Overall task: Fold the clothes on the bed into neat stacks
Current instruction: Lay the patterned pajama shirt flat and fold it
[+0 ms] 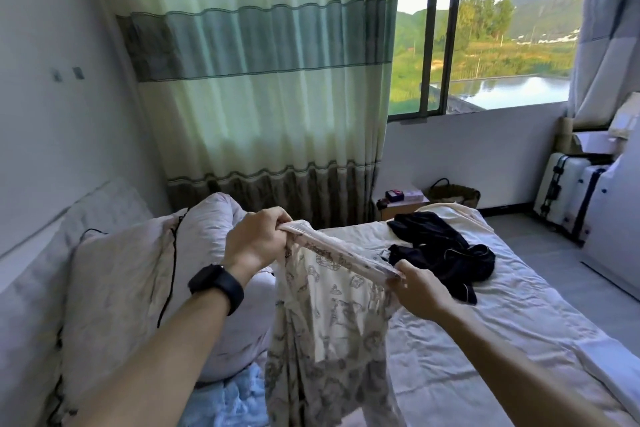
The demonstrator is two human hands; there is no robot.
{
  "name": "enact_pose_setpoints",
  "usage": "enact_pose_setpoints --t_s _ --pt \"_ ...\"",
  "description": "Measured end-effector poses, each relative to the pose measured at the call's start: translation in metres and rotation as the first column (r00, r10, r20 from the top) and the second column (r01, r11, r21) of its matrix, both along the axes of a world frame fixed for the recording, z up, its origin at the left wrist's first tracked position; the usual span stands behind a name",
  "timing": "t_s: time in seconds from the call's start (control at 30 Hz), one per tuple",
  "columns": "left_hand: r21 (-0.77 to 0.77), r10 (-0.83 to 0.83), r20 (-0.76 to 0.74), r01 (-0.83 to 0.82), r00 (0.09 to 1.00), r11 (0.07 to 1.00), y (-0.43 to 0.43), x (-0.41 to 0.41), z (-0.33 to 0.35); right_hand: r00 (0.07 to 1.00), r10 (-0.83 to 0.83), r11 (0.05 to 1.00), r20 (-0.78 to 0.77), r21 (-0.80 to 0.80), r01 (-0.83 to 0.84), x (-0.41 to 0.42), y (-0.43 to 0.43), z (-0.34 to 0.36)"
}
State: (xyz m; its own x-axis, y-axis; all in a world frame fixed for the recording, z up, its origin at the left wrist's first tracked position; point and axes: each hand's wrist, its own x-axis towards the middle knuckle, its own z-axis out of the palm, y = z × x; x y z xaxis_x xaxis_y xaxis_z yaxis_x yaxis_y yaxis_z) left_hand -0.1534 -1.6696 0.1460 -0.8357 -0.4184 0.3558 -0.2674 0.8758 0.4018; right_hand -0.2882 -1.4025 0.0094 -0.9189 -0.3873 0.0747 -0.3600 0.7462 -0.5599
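A cream patterned garment (332,315) hangs in the air above the near end of the bed (519,322), stretched by what looks like its waistband between two hands. The left hand (256,239) has its fingers curled round one end of the band; the right hand (415,284) pinches the other end, lower and nearer the camera. The cloth falls loose and unfolded below them. Further up the white sheet, a dark garment (440,250) lies in a crumpled heap, untouched. No folded stack shows anywhere on the bed, so the task seems barely begun: this piece has yet to be laid flat and folded, and the dark one waits. Pillows (114,288) lean at the left, a green striped curtain (263,80) behind.
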Motion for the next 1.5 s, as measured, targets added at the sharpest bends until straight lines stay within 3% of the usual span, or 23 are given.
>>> enact_pose_setpoints --t_s 0.1,0.2,0.27,0.3,0.43,0.5,0.57,0.6,0.67,0.77,0.83,0.87,0.93,1.0,1.03,1.07,1.13,1.23,1.27,1.33,1.4,1.43,1.5 --pt "0.115 0.066 0.007 -0.066 0.998 0.991 -0.016 0.009 0.004 0.968 -0.001 0.968 0.249 -0.241 0.064 0.001 -0.005 -0.011" --pt "0.376 0.132 0.036 -0.136 0.991 0.917 -0.033 0.02 -0.001 0.879 0.086 0.777 0.47 -0.583 0.236 0.008 -0.017 -0.014" --pt "0.623 0.145 0.111 -0.183 0.983 0.761 -0.041 0.035 -0.013 0.783 0.13 0.611 0.609 -0.671 0.42 0.016 -0.025 -0.012" --pt "0.707 0.124 0.176 -0.213 0.977 0.674 -0.044 0.044 -0.024 0.748 0.135 0.579 0.65 -0.664 0.473 0.019 -0.027 -0.012" --pt "0.908 0.121 0.28 -0.304 0.952 0.289 -0.051 0.076 -0.085 0.668 0.107 0.648 0.737 -0.561 0.515 0.028 -0.023 -0.022" --pt "0.968 0.126 0.238 -0.246 0.963 0.048 -0.053 0.087 -0.108 0.614 0.074 0.672 0.786 -0.494 0.551 0.028 -0.016 -0.029" --pt "0.977 0.065 0.126 -0.113 0.99 -0.181 -0.049 0.095 -0.119 0.559 0.102 0.614 0.823 -0.494 0.615 0.024 -0.009 -0.034" --pt "0.966 0.052 0.07 -0.055 0.996 -0.254 -0.047 0.097 -0.122 0.569 0.104 0.589 0.816 -0.511 0.626 0.021 -0.007 -0.034" --pt "0.954 0.113 0.015 0.019 0.993 -0.299 -0.045 0.096 -0.128 0.661 0.044 0.61 0.749 -0.544 0.576 0.021 -0.005 -0.035" --pt "0.989 0.163 -0.013 0.037 0.986 -0.145 -0.046 0.089 -0.133 0.756 0.08 0.626 0.65 -0.623 0.469 0.029 -0.005 -0.03" --pt "0.996 -0.002 0.009 -0.009 1.0 0.09 -0.049 0.087 -0.127 0.821 0.168 0.705 0.546 -0.649 0.288 0.034 -0.002 -0.027" --pt "0.965 -0.101 0.066 -0.038 0.993 0.261 -0.05 0.087 -0.123 0.856 0.182 0.796 0.485 -0.583 0.16 0.037 0.001 -0.024" --pt "0.784 -0.212 0.211 -0.036 0.954 0.62 -0.054 0.085 -0.12 0.938 0.174 0.957 0.299 -0.276 -0.09 0.038 0.009 -0.025" --pt "0.511 -0.181 0.297 0.004 0.937 0.859 -0.056 0.079 -0.121 0.975 0.213 0.977 0.068 0.011 -0.214 0.04 0.013 -0.027" --pt "0.371 -0.116 0.312 -0.009 0.943 0.928 -0.058 0.077 -0.121 0.967 0.253 0.964 -0.029 0.093 -0.25 0.041 0.014 -0.027" --pt "0.289 -0.055 0.301 -0.036 0.952 0.957 -0.06 0.076 -0.121 0.957 0.275 0.955 -0.086 0.139 -0.262 0.04 0.015 -0.025" --pt "0.369 -0.031 0.225 -0.055 0.974 0.928 -0.066 0.075 -0.12 0.964 0.24 0.964 -0.11 0.143 -0.224 0.032 0.019 -0.017" --pt "0.561 -0.031 0.095 -0.028 0.995 0.827 -0.073 0.082 -0.112 0.981 0.195 0.977 -0.004 -0.086 -0.195 0.017 0.028 0.001" --pt "0.634 -0.032 0.043 -0.002 0.999 0.773 -0.072 0.085 -0.11 0.974 0.199 0.959 0.112 -0.226 -0.17 0.018 0.029 0.006" --pt "0.837 -0.058 0.004 0.029 0.998 0.546 -0.066 0.088 -0.114 0.907 0.234 0.904 0.351 -0.421 -0.07 0.025 0.024 0.009" --pt "0.907 -0.134 0.125 -0.058 0.983 0.417 -0.055 0.088 -0.122 0.855 0.186 0.91 0.484 -0.412 0.036 0.03 0.014 0.002" --pt "0.886 -0.166 0.206 -0.112 0.964 0.451 -0.05 0.088 -0.125 0.872 0.144 0.938 0.468 -0.346 0.031 0.032 0.01 -0.002" --pt "0.754 -0.175 0.287 -0.11 0.942 0.647 -0.045 0.088 -0.128 0.96 0.099 0.99 0.262 -0.125 -0.068 0.032 0.013 -0.009"
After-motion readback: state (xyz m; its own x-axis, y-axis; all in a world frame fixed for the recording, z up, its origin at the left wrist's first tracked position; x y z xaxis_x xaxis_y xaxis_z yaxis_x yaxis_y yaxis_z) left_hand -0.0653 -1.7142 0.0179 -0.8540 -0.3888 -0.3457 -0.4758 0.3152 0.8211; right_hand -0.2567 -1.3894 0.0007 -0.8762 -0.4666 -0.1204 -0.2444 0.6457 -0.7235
